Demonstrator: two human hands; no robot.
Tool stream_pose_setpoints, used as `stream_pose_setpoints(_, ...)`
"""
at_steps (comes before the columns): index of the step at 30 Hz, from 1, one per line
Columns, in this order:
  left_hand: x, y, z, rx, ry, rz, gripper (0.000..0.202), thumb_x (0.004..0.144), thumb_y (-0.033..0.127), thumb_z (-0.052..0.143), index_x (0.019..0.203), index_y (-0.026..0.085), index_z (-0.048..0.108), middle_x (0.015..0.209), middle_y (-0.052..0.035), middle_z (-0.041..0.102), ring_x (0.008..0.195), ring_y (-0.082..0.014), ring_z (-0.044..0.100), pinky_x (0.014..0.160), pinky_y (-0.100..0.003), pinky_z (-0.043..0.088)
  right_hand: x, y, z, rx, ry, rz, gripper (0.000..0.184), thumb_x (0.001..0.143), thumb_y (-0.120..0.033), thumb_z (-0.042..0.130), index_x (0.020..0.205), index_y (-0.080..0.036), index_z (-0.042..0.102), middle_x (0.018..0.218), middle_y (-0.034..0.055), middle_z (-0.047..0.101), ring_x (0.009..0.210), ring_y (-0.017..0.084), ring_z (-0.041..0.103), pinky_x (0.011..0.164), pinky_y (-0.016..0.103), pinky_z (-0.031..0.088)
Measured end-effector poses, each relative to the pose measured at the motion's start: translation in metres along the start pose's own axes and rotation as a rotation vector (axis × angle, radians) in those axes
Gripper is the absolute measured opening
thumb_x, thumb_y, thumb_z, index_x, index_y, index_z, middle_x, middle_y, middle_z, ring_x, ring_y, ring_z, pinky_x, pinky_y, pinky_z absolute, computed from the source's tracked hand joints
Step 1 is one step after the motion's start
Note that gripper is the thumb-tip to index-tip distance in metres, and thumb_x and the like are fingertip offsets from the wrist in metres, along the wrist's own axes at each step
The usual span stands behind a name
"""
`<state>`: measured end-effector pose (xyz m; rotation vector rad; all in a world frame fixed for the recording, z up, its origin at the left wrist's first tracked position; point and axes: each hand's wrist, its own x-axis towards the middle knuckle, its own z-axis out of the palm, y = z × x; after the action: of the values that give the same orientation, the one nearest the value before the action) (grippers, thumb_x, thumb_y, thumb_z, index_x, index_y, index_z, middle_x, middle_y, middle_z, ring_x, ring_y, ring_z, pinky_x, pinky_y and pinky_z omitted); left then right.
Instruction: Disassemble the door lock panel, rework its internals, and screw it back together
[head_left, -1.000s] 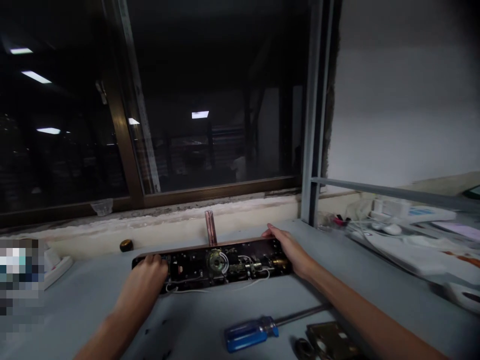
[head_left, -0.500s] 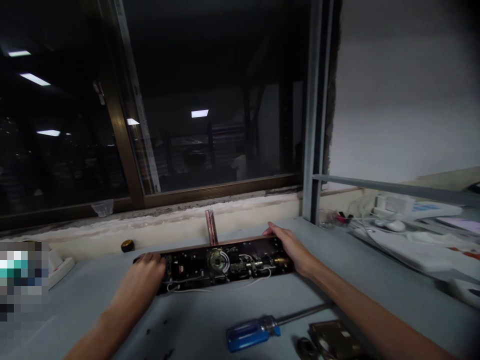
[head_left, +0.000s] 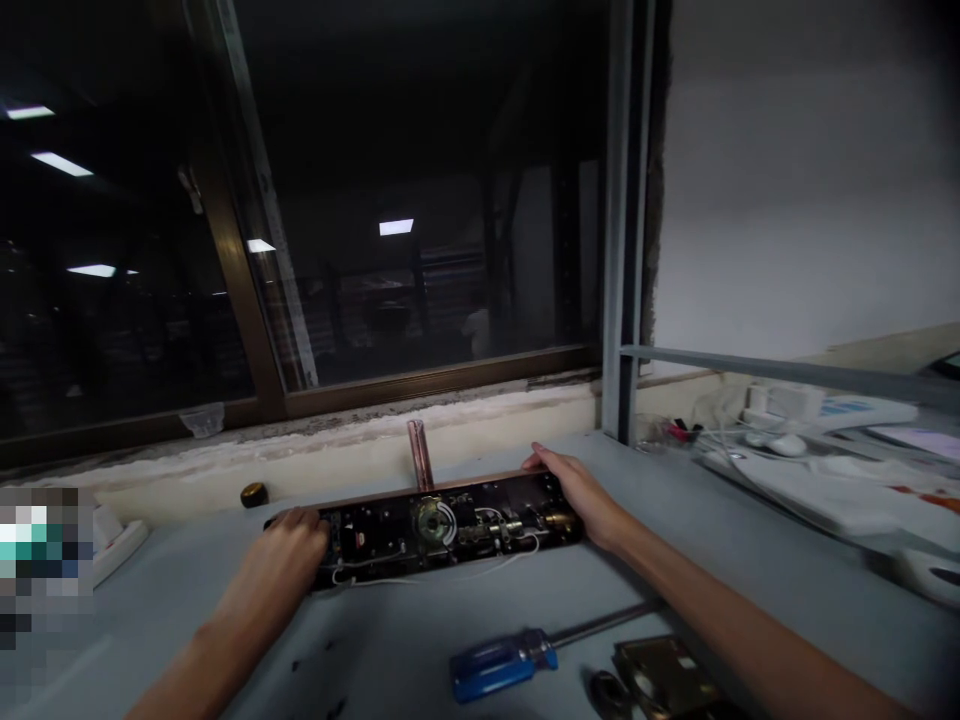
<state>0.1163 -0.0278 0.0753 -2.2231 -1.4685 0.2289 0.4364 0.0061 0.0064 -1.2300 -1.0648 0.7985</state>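
Note:
A long door lock panel (head_left: 450, 530) lies with its inner side toward me, showing dark mechanism parts, a round hub and a white wire. Its copper-coloured handle (head_left: 421, 455) sticks out beyond the far edge. My left hand (head_left: 292, 545) is closed around the panel's left end. At the right end my right hand (head_left: 577, 495) grips the panel, its thumb along the far edge. Nearer to me, a screwdriver (head_left: 502, 662) with a blue handle lies on the table, its shaft running toward my right forearm. Beside it rest a dark metal lock part (head_left: 667, 675) and a dark ring (head_left: 609, 692).
A black and gold knob (head_left: 254, 494) stands by the wall at the back left. Several small dark screws (head_left: 330, 648) lie at the front left. White devices and cables (head_left: 810, 480) crowd the right side, behind a grey metal frame (head_left: 621, 300).
The view has shifted very slightly. Both hands keep their hold on the lock panel, which stays in the same place on the table.

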Motion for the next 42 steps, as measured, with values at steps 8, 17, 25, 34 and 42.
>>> stream_pose_setpoints(8, 0.002, 0.005, -0.003, 0.043, -0.029, 0.009, 0.036, 0.075, -0.004, 0.037, 0.094, 0.009, 0.064, 0.097, -0.0153, 0.063, 0.096, -0.0257, 0.058, 0.081, -0.037, 0.046, 0.0, 0.0, 0.0, -0.006, 0.014, -0.002, 0.045, 0.063, -0.062, 0.053, 0.062, -0.017, 0.063, 0.066, 0.0017, 0.06, 0.072, 0.018, 0.052, 0.068, 0.027, 0.034)
stream_pose_setpoints(17, 0.004, 0.005, 0.003, 0.057, 0.018, 0.035, 0.036, 0.074, -0.005, 0.036, 0.091, 0.007, 0.065, 0.094, -0.0166, 0.064, 0.094, -0.0279, 0.058, 0.08, -0.039, 0.045, -0.003, -0.005, 0.001, 0.006, 0.006, 0.005, 0.043, 0.062, -0.061, 0.054, 0.059, -0.018, 0.062, 0.064, 0.0013, 0.059, 0.069, 0.018, 0.052, 0.066, 0.027, 0.035)
stream_pose_setpoints(25, -0.001, -0.003, 0.014, -0.024, 0.062, -0.029, 0.039, 0.075, -0.004, 0.032, 0.093, 0.009, 0.064, 0.096, -0.0153, 0.063, 0.095, -0.0262, 0.057, 0.081, -0.037, 0.046, -0.003, -0.002, 0.002, 0.026, -0.006, -0.001, 0.042, 0.064, -0.059, 0.054, 0.061, -0.018, 0.062, 0.063, 0.0011, 0.059, 0.067, 0.017, 0.052, 0.065, 0.026, 0.035)
stream_pose_setpoints(34, 0.006, 0.0, 0.01, -0.067, 0.055, -0.127, 0.038, 0.077, 0.0, 0.031, 0.094, 0.011, 0.063, 0.096, -0.0143, 0.063, 0.091, -0.026, 0.06, 0.074, -0.036, 0.049, 0.0, -0.002, 0.002, 0.004, 0.022, -0.021, 0.039, 0.065, -0.054, 0.052, 0.058, -0.017, 0.062, 0.06, 0.001, 0.059, 0.064, 0.016, 0.052, 0.063, 0.026, 0.035)
stream_pose_setpoints(42, 0.001, -0.003, 0.01, -0.12, 0.069, -0.09, 0.039, 0.076, -0.001, 0.031, 0.096, 0.011, 0.063, 0.096, -0.0136, 0.063, 0.095, -0.0256, 0.058, 0.078, -0.037, 0.047, -0.001, -0.002, 0.001, -0.009, 0.06, -0.021, 0.031, 0.061, -0.047, 0.053, 0.056, -0.018, 0.062, 0.06, 0.0022, 0.06, 0.066, 0.018, 0.052, 0.062, 0.027, 0.036)
